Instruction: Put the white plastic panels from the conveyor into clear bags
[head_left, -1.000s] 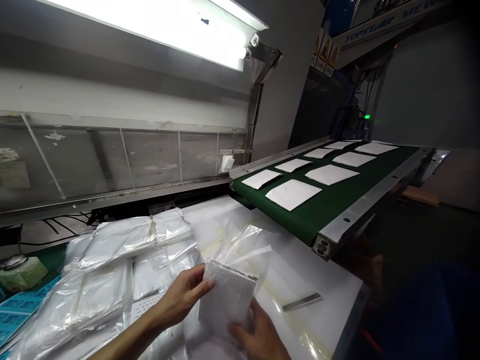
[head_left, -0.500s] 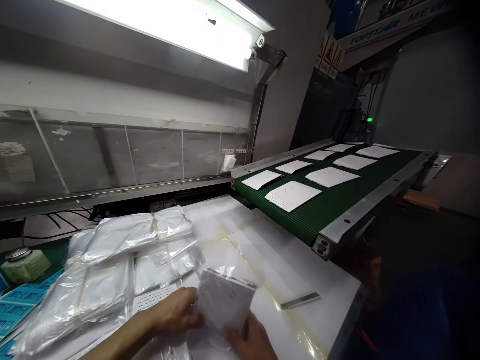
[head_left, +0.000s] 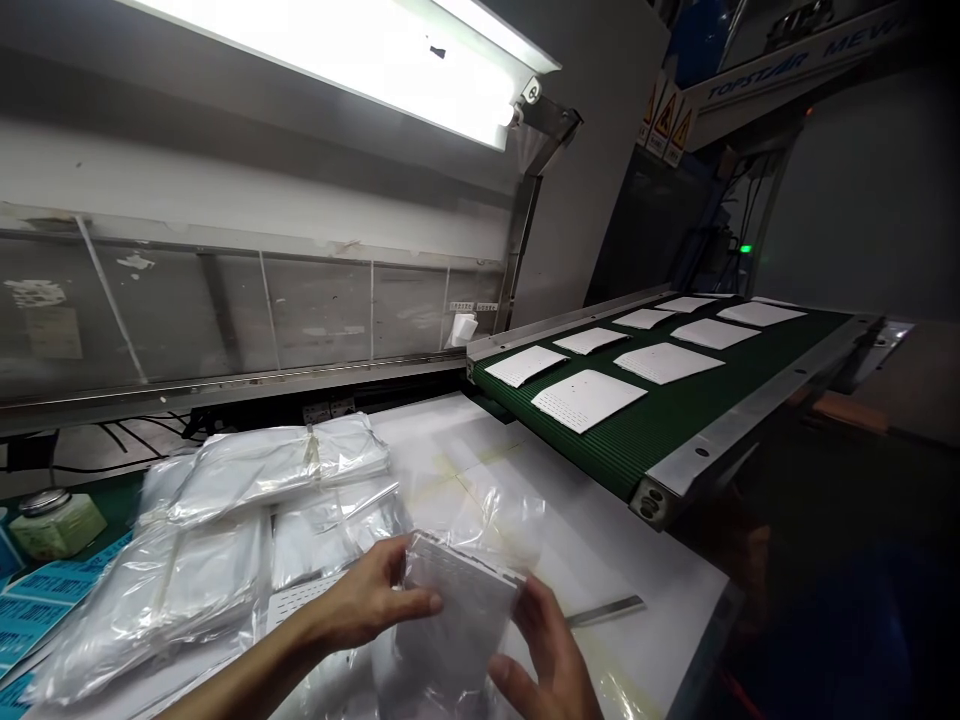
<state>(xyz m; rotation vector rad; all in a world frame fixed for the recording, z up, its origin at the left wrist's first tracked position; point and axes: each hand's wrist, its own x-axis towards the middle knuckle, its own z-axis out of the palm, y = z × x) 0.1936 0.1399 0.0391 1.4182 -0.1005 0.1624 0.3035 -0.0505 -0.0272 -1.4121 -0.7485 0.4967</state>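
Low in the head view, a stack of flat white panels (head_left: 454, 620) sits inside a clear plastic bag (head_left: 506, 520), whose loose film stands up past the stack's far edge. My left hand (head_left: 386, 590) grips the bagged panels at their left side, thumb lying across the face. At the right edge, my right hand (head_left: 544, 650) curls round the same bag with its fingers at the upper corner and its thumb bent in front. Left of my hands, a white panel with rows of slots (head_left: 296, 600) lies partly under my left forearm.
Bundles of clear plastic bags (head_left: 217, 570) are piled at left, near a glass jar (head_left: 56, 522) and blue printed label sheets (head_left: 45, 620). A green conveyor belt (head_left: 600, 470) at right carries several white panels (head_left: 589, 398). A steel ruler (head_left: 607, 610) lies on the white tabletop.
My right hand has moved up from the bag's lower right to its upper right corner. My left thumb has come over the face, and the film now spreads above the panels.
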